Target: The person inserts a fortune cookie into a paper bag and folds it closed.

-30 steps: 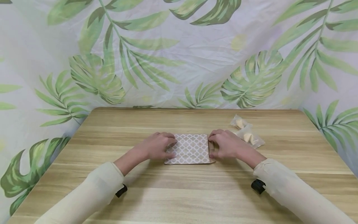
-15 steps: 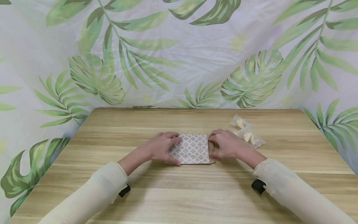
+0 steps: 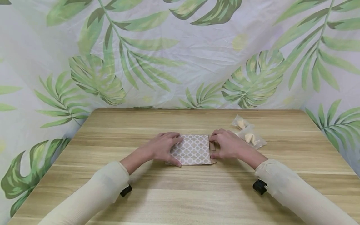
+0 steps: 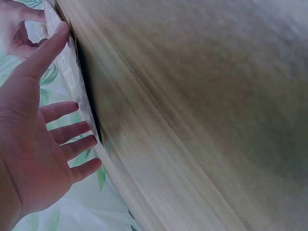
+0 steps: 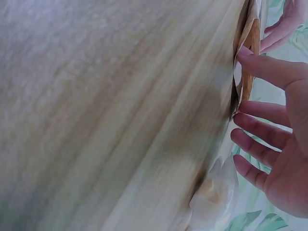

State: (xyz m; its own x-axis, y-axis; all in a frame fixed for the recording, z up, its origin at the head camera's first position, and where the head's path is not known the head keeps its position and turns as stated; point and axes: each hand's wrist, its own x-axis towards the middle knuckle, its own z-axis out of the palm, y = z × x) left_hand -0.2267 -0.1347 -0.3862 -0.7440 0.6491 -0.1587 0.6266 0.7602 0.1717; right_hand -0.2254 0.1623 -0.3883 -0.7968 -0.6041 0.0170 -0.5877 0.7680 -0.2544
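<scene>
Resting flat on the wooden table (image 3: 112,193), one patterned paper bag (image 3: 192,150) lies between the two hands, which press its opposite ends. The left hand (image 3: 160,147) lies on the bag's left end with fingers extended and relaxed; the wrist view shows the thumb and fingers straight against the paper edge, holding nothing. The right hand (image 3: 226,145) covers the bag's right end, where a plain brown fold (image 3: 212,147) is visible; its fingers are likewise straight and spread, touching the fold, not curled round it. Count: one bag, printed with a white lattice pattern on a tan ground; two clear wrapped snacks (image 3: 248,134), each with a pale piece inside, lying just beyond the right hand and apart from the bag. Both forearms wear cream sleeves (image 3: 292,187). A leaf-print backdrop (image 3: 180,53) hangs behind the table. No brand, label or readable writing appears on the bag or the wrappers.
</scene>
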